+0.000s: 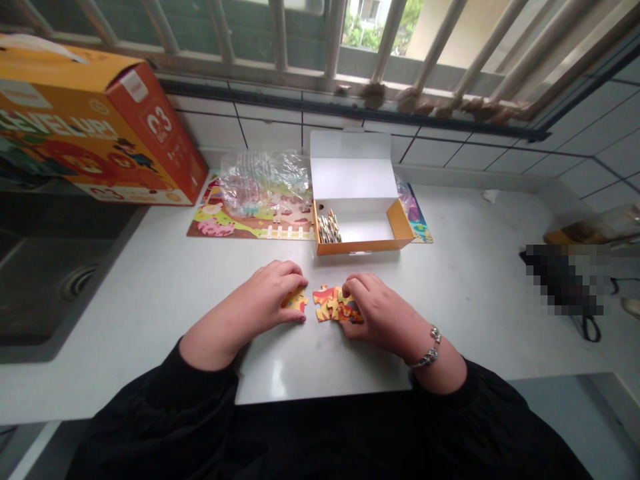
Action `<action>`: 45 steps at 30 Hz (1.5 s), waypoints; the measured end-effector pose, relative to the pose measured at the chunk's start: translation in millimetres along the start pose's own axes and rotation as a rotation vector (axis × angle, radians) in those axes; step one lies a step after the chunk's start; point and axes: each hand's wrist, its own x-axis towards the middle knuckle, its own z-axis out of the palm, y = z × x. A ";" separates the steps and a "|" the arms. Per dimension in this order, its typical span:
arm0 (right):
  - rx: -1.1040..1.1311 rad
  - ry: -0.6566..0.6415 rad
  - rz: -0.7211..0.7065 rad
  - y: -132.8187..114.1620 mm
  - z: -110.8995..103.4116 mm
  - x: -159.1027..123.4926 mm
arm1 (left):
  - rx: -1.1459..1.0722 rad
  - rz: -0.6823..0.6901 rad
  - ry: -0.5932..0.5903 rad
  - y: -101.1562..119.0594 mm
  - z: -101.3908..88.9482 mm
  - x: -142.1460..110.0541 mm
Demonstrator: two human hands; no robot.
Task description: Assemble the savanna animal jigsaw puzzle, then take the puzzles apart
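Surface (pixel 465 293): pale, smooth, with a bright reflection (pixel 277 380) near its front edge
Sink (pixel 30 280): dark basin set into the left end
Wall (pixel 273 123): white tiles, dark joints, running along the back edge and past the back right corner
Window: pale bars (pixel 280 37) above the back edge, greenery (pixel 413 27) beyond
Light: daylight through the bars
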 end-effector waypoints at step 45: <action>0.017 0.125 0.094 27.0 -10.4 -12.1 | -0.277 -0.307 -0.075 -20.3 -23.2 -33.4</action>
